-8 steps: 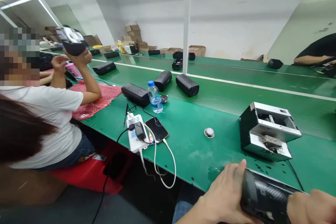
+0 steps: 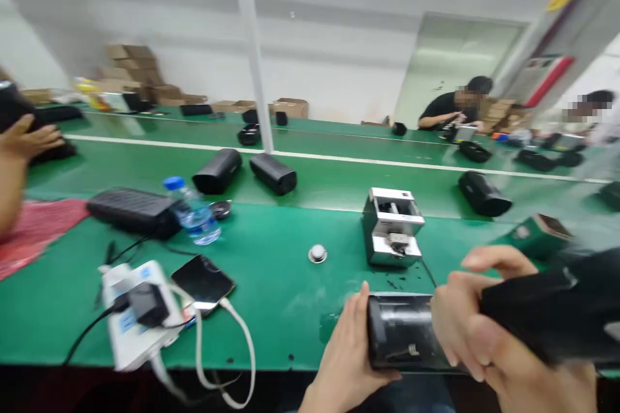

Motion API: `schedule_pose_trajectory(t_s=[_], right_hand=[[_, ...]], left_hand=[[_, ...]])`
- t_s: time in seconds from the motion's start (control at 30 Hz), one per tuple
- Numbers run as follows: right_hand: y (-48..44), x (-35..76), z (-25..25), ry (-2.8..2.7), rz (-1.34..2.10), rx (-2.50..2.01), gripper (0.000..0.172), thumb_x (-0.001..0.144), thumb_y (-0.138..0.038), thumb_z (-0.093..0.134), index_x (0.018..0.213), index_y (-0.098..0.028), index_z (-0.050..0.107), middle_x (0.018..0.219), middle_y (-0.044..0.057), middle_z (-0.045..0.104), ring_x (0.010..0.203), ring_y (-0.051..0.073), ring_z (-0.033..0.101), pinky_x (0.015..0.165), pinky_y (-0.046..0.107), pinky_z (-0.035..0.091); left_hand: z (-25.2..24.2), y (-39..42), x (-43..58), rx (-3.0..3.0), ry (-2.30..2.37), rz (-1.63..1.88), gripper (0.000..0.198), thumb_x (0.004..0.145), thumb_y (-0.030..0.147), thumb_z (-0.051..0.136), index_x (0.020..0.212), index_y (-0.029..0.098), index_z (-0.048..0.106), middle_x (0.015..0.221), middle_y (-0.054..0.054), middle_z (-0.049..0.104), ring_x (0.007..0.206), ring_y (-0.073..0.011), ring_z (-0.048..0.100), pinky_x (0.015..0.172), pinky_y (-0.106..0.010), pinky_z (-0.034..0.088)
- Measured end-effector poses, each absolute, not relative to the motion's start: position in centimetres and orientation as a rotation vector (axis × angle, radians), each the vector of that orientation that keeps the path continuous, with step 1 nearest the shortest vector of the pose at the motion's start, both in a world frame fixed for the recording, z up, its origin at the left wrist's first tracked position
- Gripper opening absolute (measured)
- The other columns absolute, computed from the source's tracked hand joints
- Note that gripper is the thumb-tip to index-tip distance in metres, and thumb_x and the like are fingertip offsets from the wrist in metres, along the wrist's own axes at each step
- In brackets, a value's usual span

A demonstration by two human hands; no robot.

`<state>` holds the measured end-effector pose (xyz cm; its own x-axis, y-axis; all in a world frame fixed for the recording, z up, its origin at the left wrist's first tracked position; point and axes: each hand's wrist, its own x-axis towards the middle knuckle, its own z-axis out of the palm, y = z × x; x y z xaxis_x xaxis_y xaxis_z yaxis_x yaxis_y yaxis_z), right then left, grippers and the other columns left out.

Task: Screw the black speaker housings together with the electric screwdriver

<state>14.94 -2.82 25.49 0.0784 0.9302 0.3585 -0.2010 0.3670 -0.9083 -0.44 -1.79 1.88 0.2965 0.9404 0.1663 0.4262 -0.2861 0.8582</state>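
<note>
Speaker point(image 2: 400, 329), black, glossy-sided — located at the near edge of the green table point(image 2: 271, 300), lengthwise along it, its right end hidden; whether it rests on the surface or is held just above cannot be told. Left hand point(image 2: 351, 348): clasping the speaker's left end, fingers over the top, thumb beneath. Right hand point(image 2: 477, 322): fingers curled round the end of a black object point(image 2: 557, 310), blurred, running out towards the right; contact with the speaker cannot be told. Behind the speaker, back from the near edge: one silver-and-black machine point(image 2: 394, 232), upright, with a cord. Left of the machine, apart: one round metal disc point(image 2: 318, 253), flat. Farther left: one water bottle point(image 2: 196, 216), blue cap, beside a long black case point(image 2: 133, 210). Towards the near edge, on the left: one phone point(image 2: 203, 281), screen up, and one white power strip point(image 2: 126, 342) with adapter plugged in — white cable point(image 2: 250, 342) looping over the edge. Far left: red wrap point(image 2: 43, 232); above it, a co-worker's hand point(image 2: 29, 135) on a dark item.
</note>
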Motion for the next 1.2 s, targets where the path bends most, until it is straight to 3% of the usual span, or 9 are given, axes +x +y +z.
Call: schedule_pose_trajectory(t_s=[0.07, 0.17, 0.23, 0.33, 0.8, 1.0, 1.2], right_hand=[[-1.3, 15.7, 28.4, -1.171, 0.886, -0.687, 0.026, 0.095, -0.029, 0.084, 0.119, -0.035, 0.074, 0.055, -0.009, 0.046, 0.036, 0.012, 0.038, 0.039, 0.026, 0.036], [3.0, 17.7, 30.2, -1.155, 0.672, -0.580, 0.024, 0.087, -0.014, 0.090, 0.095, -0.027, 0.070, 0.057, -0.009, 0.052, 0.037, 0.011, 0.046, 0.042, 0.026, 0.042], [6.5, 18.7, 29.7, -1.127, 0.496, -0.622, 0.027, 0.084, -0.018, 0.091, 0.088, -0.025, 0.065, 0.059, -0.008, 0.057, 0.043, 0.013, 0.054, 0.047, 0.028, 0.050], [10.7, 19.0, 28.2, -1.126, 0.404, -0.695, 0.026, 0.083, -0.026, 0.088, 0.084, -0.024, 0.062, 0.055, -0.008, 0.057, 0.042, 0.014, 0.056, 0.048, 0.029, 0.053], [13.1, 18.9, 25.7, -1.155, 0.500, -0.808, 0.026, 0.085, -0.033, 0.086, 0.092, -0.024, 0.063, 0.054, -0.008, 0.057, 0.040, 0.013, 0.052, 0.044, 0.028, 0.048], [12.2, 19.1, 26.9, -1.136, 0.400, -0.757, 0.030, 0.087, -0.034, 0.086, 0.084, -0.026, 0.057, 0.054, -0.009, 0.055, 0.043, 0.014, 0.055, 0.047, 0.029, 0.052], [12.9, 18.4, 26.3, -1.116, 0.405, -0.799, 0.024, 0.085, -0.034, 0.085, 0.089, -0.025, 0.063, 0.057, -0.008, 0.059, 0.041, 0.014, 0.056, 0.044, 0.029, 0.050]], left_hand=[[1.8, -1.8, -0.8, 1.846, 1.213, 0.895, 0.161, 0.068, 0.023, 0.107, 0.188, 0.031, 0.000, 0.184, -0.023, 0.042, 0.172, -0.0508, 0.041, 0.138, -0.073, 0.043], [1.7, -1.8, -1.2, 1.869, 1.178, 0.870, 0.151, 0.077, 0.022, 0.099, 0.188, 0.030, -0.003, 0.188, -0.022, 0.036, 0.176, -0.0493, 0.036, 0.140, -0.073, 0.040], [1.5, -1.9, -1.3, 1.881, 1.180, 0.864, 0.149, 0.078, 0.020, 0.097, 0.188, 0.029, -0.002, 0.190, -0.022, 0.033, 0.177, -0.0491, 0.034, 0.141, -0.073, 0.039], [1.2, -2.0, -1.2, 1.876, 1.232, 0.872, 0.150, 0.074, 0.015, 0.095, 0.188, 0.030, -0.001, 0.190, -0.021, 0.034, 0.176, -0.0493, 0.035, 0.140, -0.072, 0.041], [1.8, -2.0, -1.4, 1.875, 1.222, 0.882, 0.150, 0.078, 0.013, 0.092, 0.186, 0.037, -0.008, 0.188, -0.019, 0.035, 0.177, -0.0440, 0.037, 0.141, -0.071, 0.040], [2.1, -2.0, -1.4, 1.870, 1.221, 0.894, 0.147, 0.075, 0.012, 0.091, 0.186, 0.037, -0.002, 0.187, -0.017, 0.039, 0.175, -0.0443, 0.040, 0.140, -0.070, 0.042], [2.2, -1.9, -1.7, 1.855, 1.207, 0.873, 0.147, 0.075, 0.010, 0.091, 0.186, 0.035, -0.001, 0.188, -0.018, 0.036, 0.176, -0.0460, 0.036, 0.142, -0.070, 0.039]])
